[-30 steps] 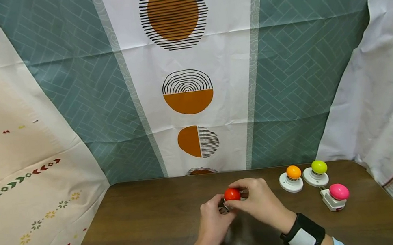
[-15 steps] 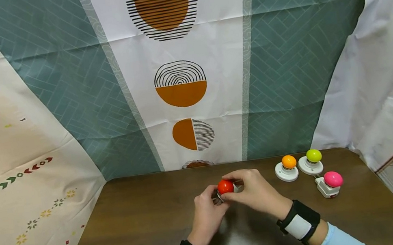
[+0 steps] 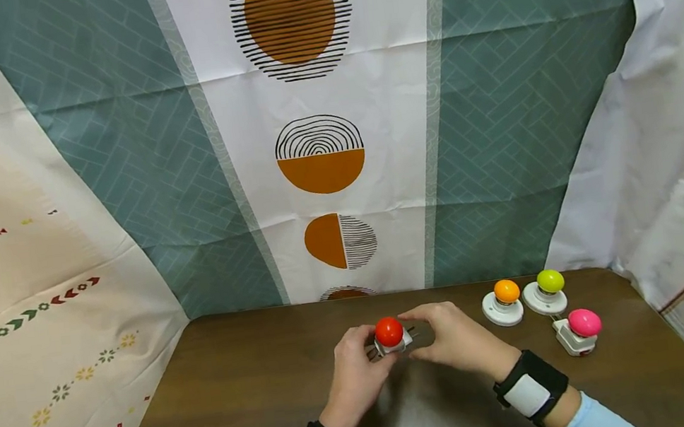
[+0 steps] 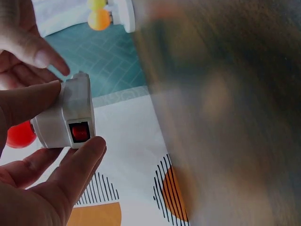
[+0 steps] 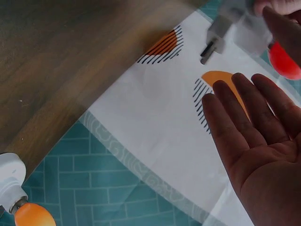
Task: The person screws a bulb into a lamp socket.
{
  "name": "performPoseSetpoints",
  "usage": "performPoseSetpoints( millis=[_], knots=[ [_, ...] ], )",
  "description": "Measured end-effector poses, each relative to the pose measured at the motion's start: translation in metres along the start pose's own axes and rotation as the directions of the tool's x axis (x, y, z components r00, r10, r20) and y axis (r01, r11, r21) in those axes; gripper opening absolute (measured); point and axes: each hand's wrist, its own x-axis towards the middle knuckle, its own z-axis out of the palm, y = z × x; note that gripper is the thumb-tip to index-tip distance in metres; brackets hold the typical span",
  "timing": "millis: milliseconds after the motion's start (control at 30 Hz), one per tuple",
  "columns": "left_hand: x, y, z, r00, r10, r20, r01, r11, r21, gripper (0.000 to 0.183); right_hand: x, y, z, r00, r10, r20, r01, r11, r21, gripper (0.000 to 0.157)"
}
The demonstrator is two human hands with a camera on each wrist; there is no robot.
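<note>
My left hand [image 3: 355,375] grips a white plug-in lamp holder [image 4: 54,122] between thumb and fingers, above the table. A round red bulb [image 3: 388,332] sits in the holder. The left wrist view shows a red rocker switch [image 4: 80,132] on the holder's side. Metal plug pins [image 5: 207,52] stick out of it, on the side toward my right hand [image 3: 460,341]. That hand is just right of the holder, apart from it, with thumb and fingers spread. Its palm and extended fingers [image 5: 249,113] show in the right wrist view, with nothing held.
At the table's back right stand an orange bulb [image 3: 507,291] and a yellow-green bulb [image 3: 550,280] on round white bases. In front of them a pink bulb [image 3: 585,322] sits in a white plug-in holder [image 3: 574,341]. A patterned cloth [image 3: 497,116] hangs behind the brown table [image 3: 243,396].
My right hand has let go of the red bulb and drawn slightly right, its fingers spreading. The left hand keeps its grip on the holder, which has shifted a little left.
</note>
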Motion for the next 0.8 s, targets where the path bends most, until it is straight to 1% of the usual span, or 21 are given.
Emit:
performPoseSetpoints(
  millis=[100,200,333,467,567,700,800],
  knots=[
    [-0.001,0.001,-0.002,1.0,-0.002,0.012,0.002,1.0,-0.016,0.037,0.0,0.001,0.005,1.0,-0.003,0.006,0.003,1.0,0.0,0.055],
    [-0.002,0.001,-0.003,0.999,-0.001,0.034,0.003,0.999,-0.041,0.037,0.002,0.003,0.009,1.0,-0.024,0.009,0.024,0.999,0.021,0.052],
    [-0.003,-0.001,-0.004,0.998,0.026,0.054,-0.024,0.999,-0.037,0.036,0.003,0.003,0.014,0.999,-0.051,0.019,0.049,0.996,0.069,0.048],
    [-0.004,-0.003,-0.005,0.995,0.058,0.085,-0.053,0.997,-0.054,0.033,0.002,0.001,0.016,0.998,-0.05,0.034,0.045,0.992,0.118,0.045],
    [-0.006,-0.005,-0.006,0.992,0.07,0.106,-0.062,0.995,-0.079,0.033,0.0,-0.001,0.015,0.999,-0.04,0.037,0.034,0.989,0.141,0.044],
    [-0.006,-0.005,-0.008,0.989,0.075,0.127,-0.064,0.994,-0.085,0.035,-0.001,-0.002,0.017,0.999,-0.041,0.025,0.037,0.989,0.146,0.043],
    [-0.005,-0.005,-0.01,0.985,0.079,0.155,-0.068,0.995,-0.075,0.037,-0.002,-0.001,0.018,0.999,-0.042,0.01,0.04,0.989,0.144,0.04]
  ],
)
